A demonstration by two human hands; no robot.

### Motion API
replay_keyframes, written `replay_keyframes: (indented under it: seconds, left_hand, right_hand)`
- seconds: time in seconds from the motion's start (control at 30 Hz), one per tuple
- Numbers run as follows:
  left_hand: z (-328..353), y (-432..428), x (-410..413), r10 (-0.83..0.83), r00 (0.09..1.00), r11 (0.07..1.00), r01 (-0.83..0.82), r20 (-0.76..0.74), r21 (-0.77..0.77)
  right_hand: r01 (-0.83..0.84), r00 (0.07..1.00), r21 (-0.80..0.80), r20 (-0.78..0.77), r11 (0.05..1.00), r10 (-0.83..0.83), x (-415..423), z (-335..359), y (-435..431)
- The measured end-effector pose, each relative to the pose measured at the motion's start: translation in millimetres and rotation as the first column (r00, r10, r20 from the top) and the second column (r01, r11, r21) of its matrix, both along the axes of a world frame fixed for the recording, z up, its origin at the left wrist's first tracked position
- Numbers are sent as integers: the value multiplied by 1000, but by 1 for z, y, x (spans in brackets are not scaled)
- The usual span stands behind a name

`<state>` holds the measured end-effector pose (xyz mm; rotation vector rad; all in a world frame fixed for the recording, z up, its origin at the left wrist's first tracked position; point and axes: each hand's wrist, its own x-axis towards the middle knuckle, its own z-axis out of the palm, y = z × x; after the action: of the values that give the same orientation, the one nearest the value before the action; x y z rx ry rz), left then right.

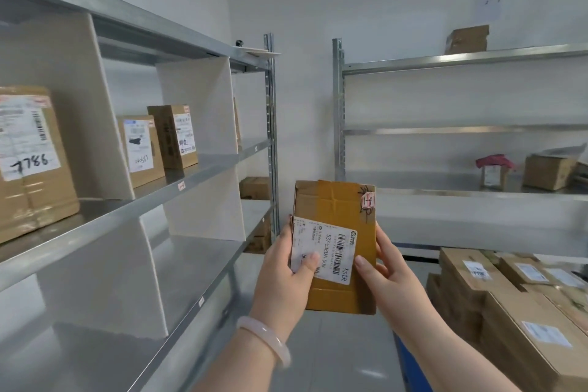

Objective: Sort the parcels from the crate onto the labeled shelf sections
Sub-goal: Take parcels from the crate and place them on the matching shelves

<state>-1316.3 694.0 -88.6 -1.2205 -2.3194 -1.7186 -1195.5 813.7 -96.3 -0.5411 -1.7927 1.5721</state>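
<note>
1. Left hand (pixel 286 270) grips the left edge of the parcel (pixel 337 207), thumb pressed on its label (pixel 331 251). Right hand (pixel 386 267) grips the right edge, thumb on the face.
2. Parcel is held upright between both hands, clear of any surface.
3. Judgement: small taped carton, stiff, probably light. The tape may be slick. Opposite edges, as held now, are the soundest hold.
4. Shelf (pixel 219 169) stands left of the left hand, apart from the parcel. Stacked boxes (pixel 471 274) lie right of the right hand.
</note>
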Motion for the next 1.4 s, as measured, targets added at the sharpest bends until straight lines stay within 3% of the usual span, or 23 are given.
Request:
replay_keyframes:
  seconds: [0.2, 0.53, 0.87, 1.03, 1.4]
  left_hand:
    - [10, 114, -41, 87, 994, 996, -86, 70, -24]
    - [5, 213, -154, 184, 978, 982, -188, 98, 31]
    - [20, 331, -314, 132, 988, 989, -137, 76, 63]
    - [27, 399, -368, 134, 989, 991, -135, 60, 2]
    - [29, 526, -456, 295, 952, 953, -299, 78, 55]
  right_hand:
    - [-72, 996, 48, 52, 996, 70, -55, 13, 124]
    - [-142, 989, 76, 40, 987, 140, -181, 4, 232]
    - [-73, 996, 115, 56, 991, 66, -334, 20, 343]
    - [-43, 997, 114, 64, 993, 35, -387, 24, 408]
    - [-227, 974, 104, 13, 968, 227, -510, 27, 560]
